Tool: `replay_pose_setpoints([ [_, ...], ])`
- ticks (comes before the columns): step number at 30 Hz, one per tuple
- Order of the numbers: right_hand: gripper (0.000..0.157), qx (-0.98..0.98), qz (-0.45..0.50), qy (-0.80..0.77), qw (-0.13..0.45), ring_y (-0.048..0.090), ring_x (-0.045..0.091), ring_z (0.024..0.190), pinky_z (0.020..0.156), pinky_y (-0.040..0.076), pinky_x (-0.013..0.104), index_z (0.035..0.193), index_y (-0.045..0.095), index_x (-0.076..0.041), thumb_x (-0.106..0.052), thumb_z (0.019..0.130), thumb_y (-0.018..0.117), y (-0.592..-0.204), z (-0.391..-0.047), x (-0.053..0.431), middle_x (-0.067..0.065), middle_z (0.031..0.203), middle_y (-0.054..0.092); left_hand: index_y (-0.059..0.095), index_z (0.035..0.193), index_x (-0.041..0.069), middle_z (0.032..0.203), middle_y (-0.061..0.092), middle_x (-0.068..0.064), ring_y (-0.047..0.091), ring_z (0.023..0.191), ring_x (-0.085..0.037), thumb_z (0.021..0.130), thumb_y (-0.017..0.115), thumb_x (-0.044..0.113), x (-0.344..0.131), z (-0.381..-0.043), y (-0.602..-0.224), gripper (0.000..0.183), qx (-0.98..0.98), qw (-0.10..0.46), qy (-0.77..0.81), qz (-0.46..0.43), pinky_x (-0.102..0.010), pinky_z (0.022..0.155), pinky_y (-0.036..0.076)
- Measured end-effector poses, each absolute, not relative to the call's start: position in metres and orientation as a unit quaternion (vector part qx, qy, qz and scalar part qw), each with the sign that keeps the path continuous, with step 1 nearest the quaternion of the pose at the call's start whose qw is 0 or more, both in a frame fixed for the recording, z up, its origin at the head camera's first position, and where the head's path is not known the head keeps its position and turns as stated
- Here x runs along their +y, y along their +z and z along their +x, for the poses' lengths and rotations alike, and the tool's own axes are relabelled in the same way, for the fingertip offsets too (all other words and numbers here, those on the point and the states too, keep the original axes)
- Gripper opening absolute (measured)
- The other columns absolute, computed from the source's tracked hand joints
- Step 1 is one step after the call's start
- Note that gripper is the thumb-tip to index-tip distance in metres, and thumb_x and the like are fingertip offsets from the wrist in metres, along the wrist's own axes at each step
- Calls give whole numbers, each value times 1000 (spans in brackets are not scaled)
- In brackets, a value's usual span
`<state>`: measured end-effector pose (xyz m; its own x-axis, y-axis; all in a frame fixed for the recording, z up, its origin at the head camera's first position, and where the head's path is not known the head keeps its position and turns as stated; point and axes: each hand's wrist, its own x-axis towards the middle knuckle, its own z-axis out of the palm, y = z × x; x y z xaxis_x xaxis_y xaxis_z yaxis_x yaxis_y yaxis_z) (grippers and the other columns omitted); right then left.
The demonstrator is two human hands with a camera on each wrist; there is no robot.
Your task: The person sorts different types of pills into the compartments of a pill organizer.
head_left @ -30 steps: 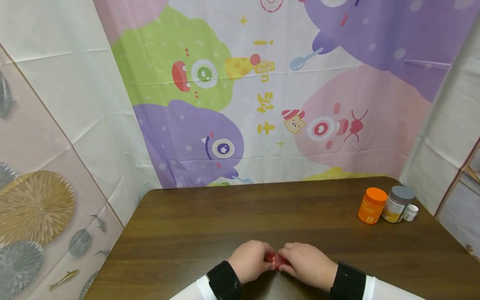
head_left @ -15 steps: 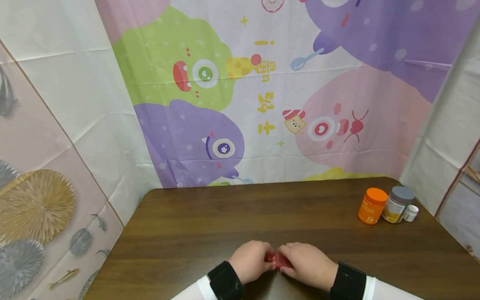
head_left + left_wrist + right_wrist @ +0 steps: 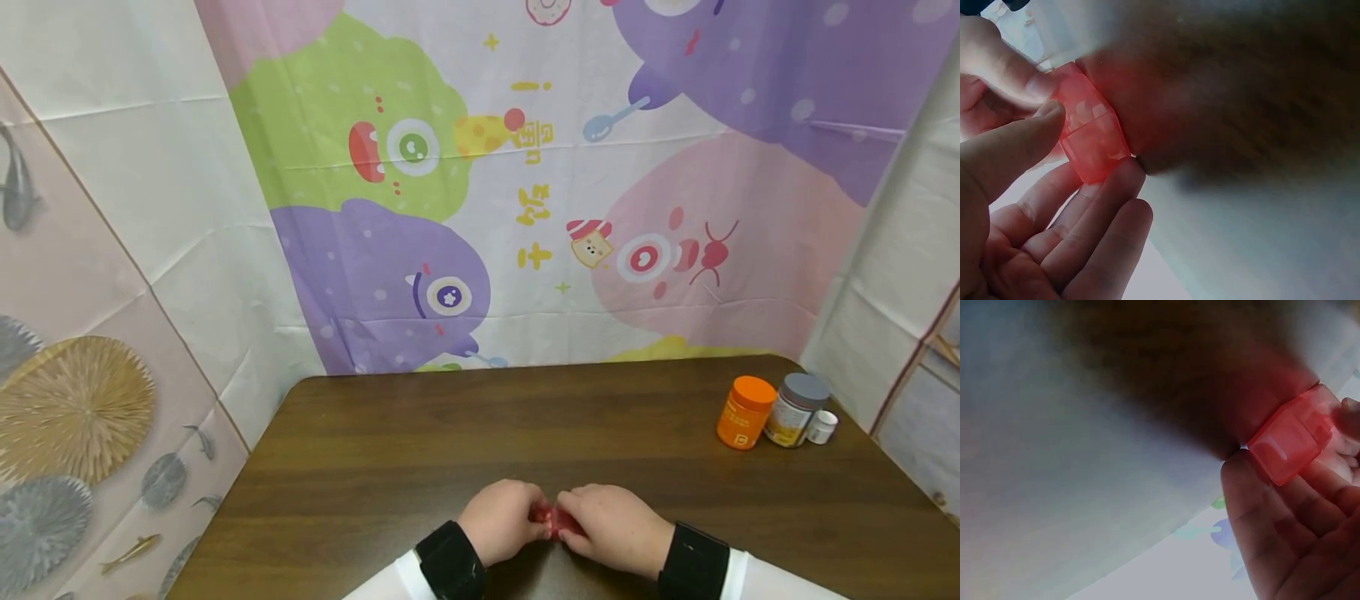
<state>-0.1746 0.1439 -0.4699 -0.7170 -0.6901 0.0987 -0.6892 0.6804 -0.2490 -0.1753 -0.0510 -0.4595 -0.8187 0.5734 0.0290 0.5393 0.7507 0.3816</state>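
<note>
A small red see-through pill box [image 3: 557,522] is held low over the front of the wooden table, between both hands. My left hand [image 3: 501,521] pinches its left end; in the left wrist view the thumb lies on one face of the pill box [image 3: 1094,134] and fingertips touch its lower edge. Pale pieces show through the plastic there. My right hand [image 3: 618,529] grips the other end, with fingers behind the pill box [image 3: 1291,440] in the right wrist view. In the head view, the hands hide much of the box.
An orange jar [image 3: 746,412], a grey-lidded jar [image 3: 797,410] and a small white bottle [image 3: 822,427] stand together at the back right of the brown table [image 3: 420,442]. A printed cloth [image 3: 525,317] hangs behind the table.
Both hands stay in nearly the same place around the pill box. How much of its red plastic shows between the fingers varies slightly. The jars have not moved.
</note>
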Motion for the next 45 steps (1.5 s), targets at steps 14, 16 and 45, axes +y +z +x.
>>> replay_pose_setpoints([
  [14,19,930,-266,-236,90,47,7,55,52,42,27,88,66,-20,-26,100,52,-462,-195,138,-10,63,53,66,76,19,64,59,14,48,56,0,79,79,31,-53,-174,-462,18,937,22,167,306,-21,53,44],
  [16,19,932,-255,-241,94,47,8,55,52,42,27,86,65,-20,-24,100,53,-462,-198,136,-9,63,53,66,77,19,64,58,14,47,56,0,79,79,31,-54,-173,-463,19,937,22,167,306,-21,52,43],
  [45,32,949,-184,-256,20,53,5,70,62,49,30,119,64,-14,-36,97,58,-450,-181,167,-10,86,63,63,91,17,85,61,5,52,65,-4,80,78,32,-49,-166,-457,24,944,37,148,294,-23,54,45],
])
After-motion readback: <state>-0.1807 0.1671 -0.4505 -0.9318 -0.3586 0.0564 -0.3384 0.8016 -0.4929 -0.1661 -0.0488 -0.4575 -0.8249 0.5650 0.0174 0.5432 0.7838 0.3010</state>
